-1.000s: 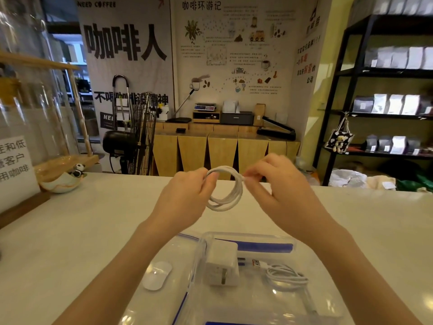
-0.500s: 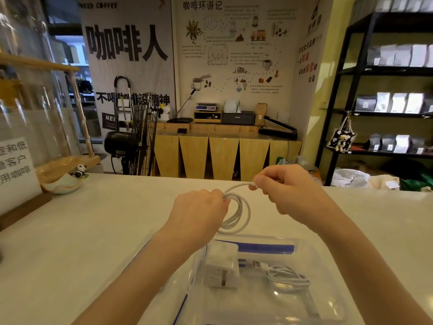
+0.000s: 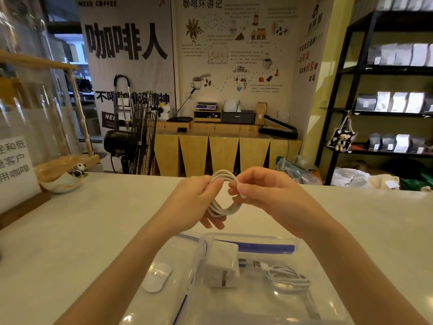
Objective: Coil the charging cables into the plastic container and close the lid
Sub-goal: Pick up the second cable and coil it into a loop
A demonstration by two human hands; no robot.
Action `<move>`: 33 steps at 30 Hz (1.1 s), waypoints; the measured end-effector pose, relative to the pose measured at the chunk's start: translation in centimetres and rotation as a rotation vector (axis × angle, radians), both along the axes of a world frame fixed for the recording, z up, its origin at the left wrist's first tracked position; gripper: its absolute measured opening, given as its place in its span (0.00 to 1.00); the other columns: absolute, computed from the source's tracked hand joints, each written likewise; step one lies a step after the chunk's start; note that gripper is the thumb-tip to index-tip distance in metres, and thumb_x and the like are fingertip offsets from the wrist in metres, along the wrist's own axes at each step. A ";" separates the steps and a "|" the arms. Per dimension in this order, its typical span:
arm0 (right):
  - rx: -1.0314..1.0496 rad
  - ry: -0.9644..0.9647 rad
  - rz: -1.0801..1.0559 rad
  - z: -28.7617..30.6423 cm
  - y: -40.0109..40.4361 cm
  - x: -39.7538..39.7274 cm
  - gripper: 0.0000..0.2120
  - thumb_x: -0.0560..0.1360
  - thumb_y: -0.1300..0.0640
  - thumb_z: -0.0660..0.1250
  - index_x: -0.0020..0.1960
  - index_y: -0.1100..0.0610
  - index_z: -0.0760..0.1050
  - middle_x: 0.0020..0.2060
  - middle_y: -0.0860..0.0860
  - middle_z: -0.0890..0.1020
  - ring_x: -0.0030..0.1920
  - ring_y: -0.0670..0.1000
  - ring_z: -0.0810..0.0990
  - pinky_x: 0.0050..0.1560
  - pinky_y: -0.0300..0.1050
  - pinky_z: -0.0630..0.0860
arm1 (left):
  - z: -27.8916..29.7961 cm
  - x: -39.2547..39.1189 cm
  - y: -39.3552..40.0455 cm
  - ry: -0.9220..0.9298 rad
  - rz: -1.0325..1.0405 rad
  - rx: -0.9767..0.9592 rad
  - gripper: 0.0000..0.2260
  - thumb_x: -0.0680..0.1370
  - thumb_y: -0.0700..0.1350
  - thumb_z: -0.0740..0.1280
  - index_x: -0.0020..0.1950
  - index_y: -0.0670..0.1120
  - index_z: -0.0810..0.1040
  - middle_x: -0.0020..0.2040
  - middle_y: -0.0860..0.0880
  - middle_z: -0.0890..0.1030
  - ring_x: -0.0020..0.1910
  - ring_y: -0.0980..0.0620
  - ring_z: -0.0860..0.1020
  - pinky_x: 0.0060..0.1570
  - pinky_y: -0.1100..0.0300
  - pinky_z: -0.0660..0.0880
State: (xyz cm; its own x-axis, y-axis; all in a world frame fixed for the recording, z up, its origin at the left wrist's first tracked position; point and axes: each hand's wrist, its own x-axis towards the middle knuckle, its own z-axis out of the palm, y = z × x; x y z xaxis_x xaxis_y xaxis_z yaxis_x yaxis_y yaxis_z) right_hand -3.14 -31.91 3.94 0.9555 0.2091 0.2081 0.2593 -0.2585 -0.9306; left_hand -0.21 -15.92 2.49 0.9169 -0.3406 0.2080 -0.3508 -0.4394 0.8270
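A white charging cable (image 3: 223, 208) is wound into a small ring and held in the air above the counter. My left hand (image 3: 195, 201) grips the ring's left side. My right hand (image 3: 262, 195) pinches its right side, near a cable end. Below them stands the clear plastic container (image 3: 304, 299) with a blue-edged rim. Inside it lie a white charger block (image 3: 221, 266) and a second coiled white cable (image 3: 287, 275) with a USB plug. The clear lid (image 3: 171, 261) lies flat against the container's left side.
A white oval object (image 3: 155, 276) lies under the lid, left of the container. A small bowl with a panda figure (image 3: 68, 179) and a glass case with a paper sign (image 3: 16, 163) stand at the counter's left. The pale counter (image 3: 93, 219) stretches to both sides.
Both hands rose a little and came closer together. The cable loop is tighter, with more turns, and my right hand now pinches the ring instead of pulling a strand out.
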 end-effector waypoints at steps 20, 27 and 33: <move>-0.471 -1.054 -0.745 -2.5 1.3 1.0 0.06 0.64 0.61 0.73 0.34 0.60 0.77 0.30 0.52 0.76 0.34 0.47 0.69 0.31 0.31 0.63 | 0.7 -1.7 -0.8 -0.068 -0.186 -0.176 0.12 0.78 0.49 0.54 0.39 0.47 0.72 0.32 0.42 0.80 0.29 0.49 0.82 0.26 0.61 0.77; -0.008 -0.400 -0.096 -0.4 0.3 0.3 0.06 0.73 0.60 0.66 0.50 0.55 0.76 0.36 0.47 0.81 0.36 0.44 0.79 0.41 0.35 0.77 | 1.3 -2.0 -0.5 -0.075 -0.312 -0.318 0.12 0.74 0.52 0.54 0.37 0.54 0.76 0.28 0.45 0.82 0.27 0.49 0.82 0.25 0.64 0.77; 0.051 -0.236 0.009 0.0 0.3 -0.3 0.13 0.66 0.42 0.63 0.30 0.50 0.76 0.22 0.46 0.70 0.23 0.44 0.67 0.24 0.34 0.67 | 1.8 -2.1 -0.1 0.116 -0.369 -0.353 0.16 0.75 0.53 0.54 0.35 0.42 0.70 0.28 0.44 0.83 0.24 0.49 0.80 0.23 0.63 0.76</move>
